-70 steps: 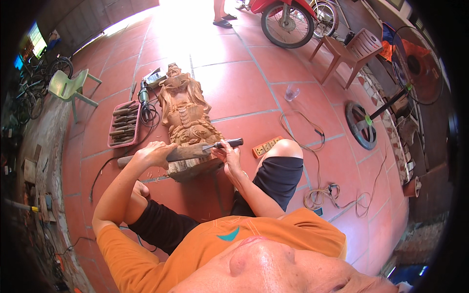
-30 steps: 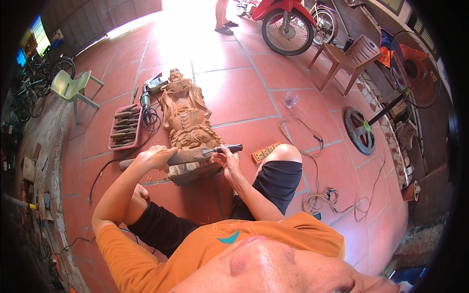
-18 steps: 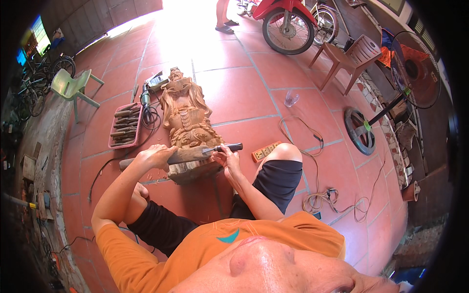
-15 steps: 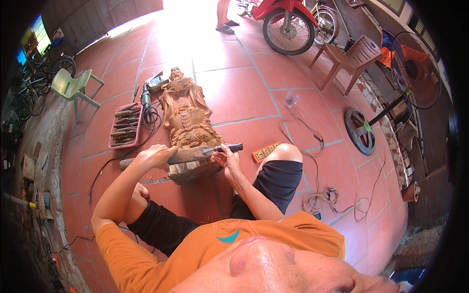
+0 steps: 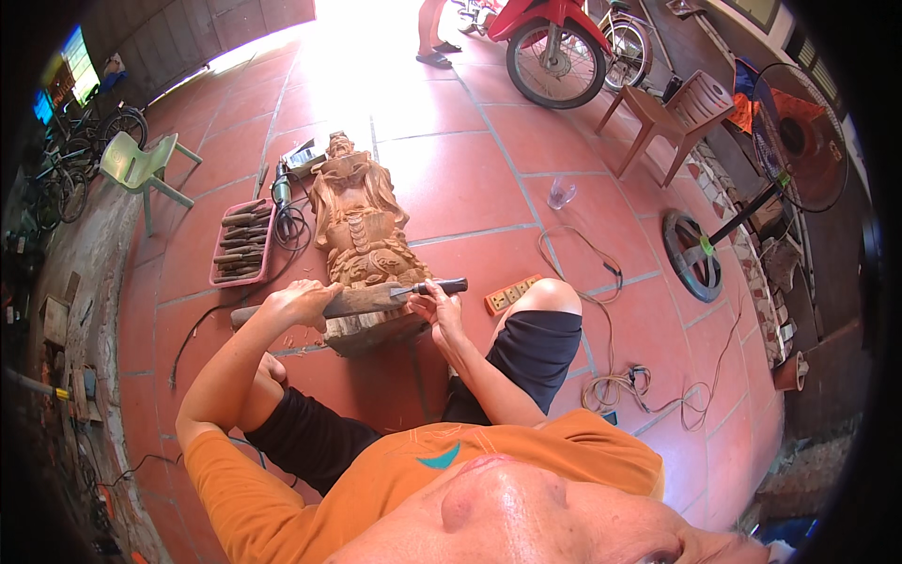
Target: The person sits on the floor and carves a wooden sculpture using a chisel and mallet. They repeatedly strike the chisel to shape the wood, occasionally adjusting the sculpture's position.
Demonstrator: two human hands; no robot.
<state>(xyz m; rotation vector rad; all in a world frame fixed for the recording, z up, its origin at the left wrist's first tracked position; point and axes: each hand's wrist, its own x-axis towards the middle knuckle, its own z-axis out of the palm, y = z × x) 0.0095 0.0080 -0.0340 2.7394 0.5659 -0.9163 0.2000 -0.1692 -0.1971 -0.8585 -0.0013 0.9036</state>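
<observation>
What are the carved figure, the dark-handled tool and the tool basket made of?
The carved figure looks like unpainted wood: matt brown, with shavings nearby. The dark-handled tool has a grey blade, likely metal; its smooth black handle could be plastic or painted wood. The tool basket is probably plastic, being evenly pink.

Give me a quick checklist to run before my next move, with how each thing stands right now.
1. Left hand holding the wooden club: ok, wrapped around it.
2. Right hand holding the chisel: ok, fingers around the dark handle.
3. Chisel blade apart from the club: cannot tell, they overlap in this view.
4. Carved statue steady: cannot tell, its underside is hidden.
5. Spare tools gathered: ok, in the pink basket left of the statue.
6. Floor near the right knee uncluttered: not ok, a power strip lies beside it.
</observation>
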